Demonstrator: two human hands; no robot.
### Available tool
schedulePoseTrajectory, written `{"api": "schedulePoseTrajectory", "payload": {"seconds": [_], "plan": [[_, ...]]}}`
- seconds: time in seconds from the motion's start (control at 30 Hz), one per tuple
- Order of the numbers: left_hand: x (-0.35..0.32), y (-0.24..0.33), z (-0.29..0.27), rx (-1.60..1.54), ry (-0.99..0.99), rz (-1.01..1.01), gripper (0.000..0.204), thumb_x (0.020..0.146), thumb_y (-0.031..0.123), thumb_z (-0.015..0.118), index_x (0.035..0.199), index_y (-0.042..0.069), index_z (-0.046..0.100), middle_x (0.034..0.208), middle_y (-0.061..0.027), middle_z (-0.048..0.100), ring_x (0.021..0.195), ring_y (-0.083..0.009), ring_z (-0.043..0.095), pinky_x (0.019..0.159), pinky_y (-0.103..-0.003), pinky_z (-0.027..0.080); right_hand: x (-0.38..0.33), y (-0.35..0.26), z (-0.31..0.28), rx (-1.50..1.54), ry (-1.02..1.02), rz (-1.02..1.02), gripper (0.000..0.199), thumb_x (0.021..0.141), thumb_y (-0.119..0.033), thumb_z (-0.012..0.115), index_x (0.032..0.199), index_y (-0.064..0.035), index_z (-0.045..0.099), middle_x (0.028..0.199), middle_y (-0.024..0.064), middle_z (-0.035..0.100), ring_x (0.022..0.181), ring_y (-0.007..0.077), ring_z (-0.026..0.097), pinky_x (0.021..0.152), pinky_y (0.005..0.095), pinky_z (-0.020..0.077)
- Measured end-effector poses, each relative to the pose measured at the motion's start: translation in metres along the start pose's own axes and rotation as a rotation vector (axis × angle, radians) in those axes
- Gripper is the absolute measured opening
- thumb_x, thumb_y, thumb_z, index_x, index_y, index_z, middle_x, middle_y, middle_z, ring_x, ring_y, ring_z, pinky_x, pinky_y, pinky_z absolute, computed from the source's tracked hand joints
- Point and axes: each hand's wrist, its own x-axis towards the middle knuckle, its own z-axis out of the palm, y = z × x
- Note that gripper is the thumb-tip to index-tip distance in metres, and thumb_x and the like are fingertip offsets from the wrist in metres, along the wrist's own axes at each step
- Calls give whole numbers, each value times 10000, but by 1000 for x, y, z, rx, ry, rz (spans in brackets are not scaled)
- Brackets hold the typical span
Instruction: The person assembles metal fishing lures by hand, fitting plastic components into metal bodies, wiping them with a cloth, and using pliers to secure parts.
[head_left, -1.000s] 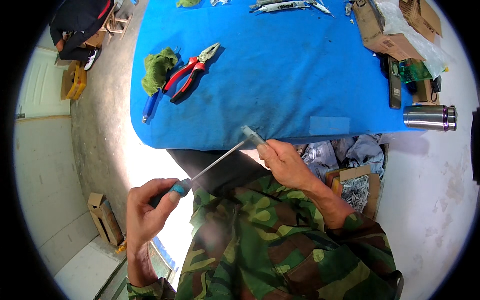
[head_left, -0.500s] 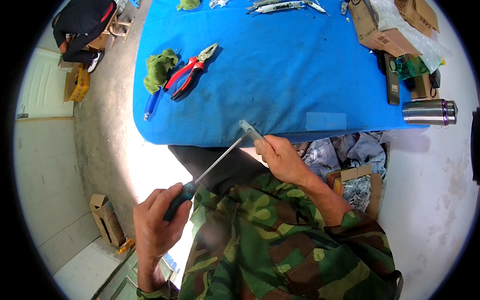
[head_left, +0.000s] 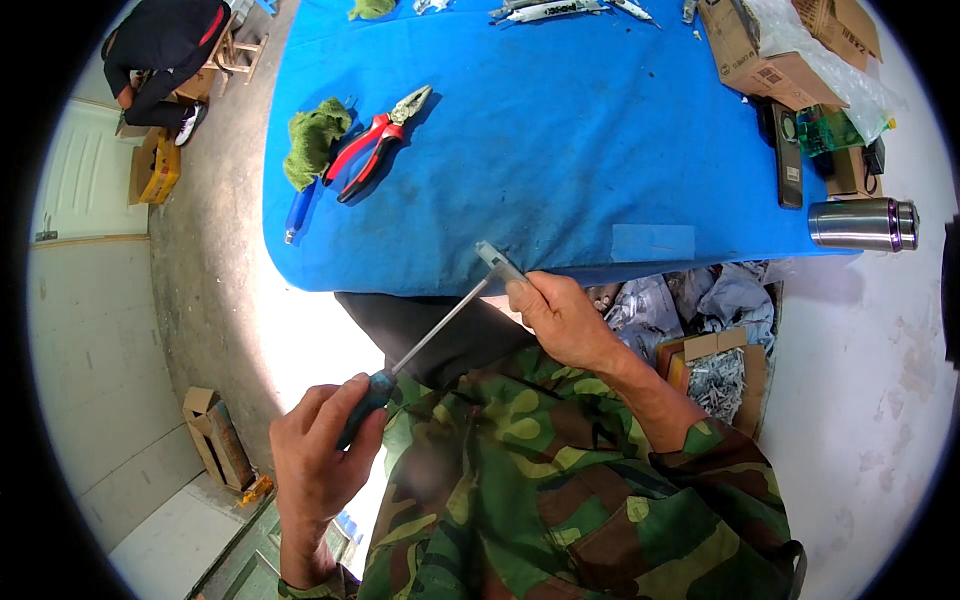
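Observation:
My left hand (head_left: 325,450) is wrapped round the dark teal handle of a screwdriver (head_left: 440,328). The shaft runs up and to the right, and its tip touches a small grey metal bar (head_left: 498,262). My right hand (head_left: 562,318) pinches the lower end of that bar between thumb and fingers, at the near edge of the blue-covered table (head_left: 520,160). The fingers hide part of the bar. Farther off on the cloth lie red-and-black pliers (head_left: 378,150), beside a green cloth (head_left: 316,142) and a blue-handled tool (head_left: 299,212).
A steel flask (head_left: 862,224), a dark phone-like device (head_left: 787,160) and a cardboard box (head_left: 755,60) stand at the right. Thin metal strips (head_left: 550,12) lie at the far edge. Below the table a box of metal scraps (head_left: 716,384) sits by grey bags. A person (head_left: 165,55) sits far left.
My left hand and the screwdriver handle have shifted slightly to the right and down. The tip still rests against the bar, and my right hand has hardly moved.

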Motion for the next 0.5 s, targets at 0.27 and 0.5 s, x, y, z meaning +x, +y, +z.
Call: {"api": "schedulePoseTrajectory", "payload": {"seconds": [0.27, 0.5], "plan": [[7, 18, -5, 86, -123, -29, 476, 852, 46, 818, 1311, 89, 698, 881, -107, 718, 679, -251, 717, 567, -365, 555, -2, -4, 5, -156, 88, -66, 400, 1110, -320, 579, 921, 32, 583, 680, 135, 518, 627, 220, 460, 600, 408, 429], [16, 25, -20, 389, -203, 198, 526, 854, 28, 784, 1368, 74, 680, 889, -53, 655, 628, -174, 587, 486, -318, 441, -4, -5, 11, -330, 148, -62, 300, 1065, -222, 608, 949, 55, 597, 721, 278, 624, 671, 481, 626, 604, 510, 472]]}}
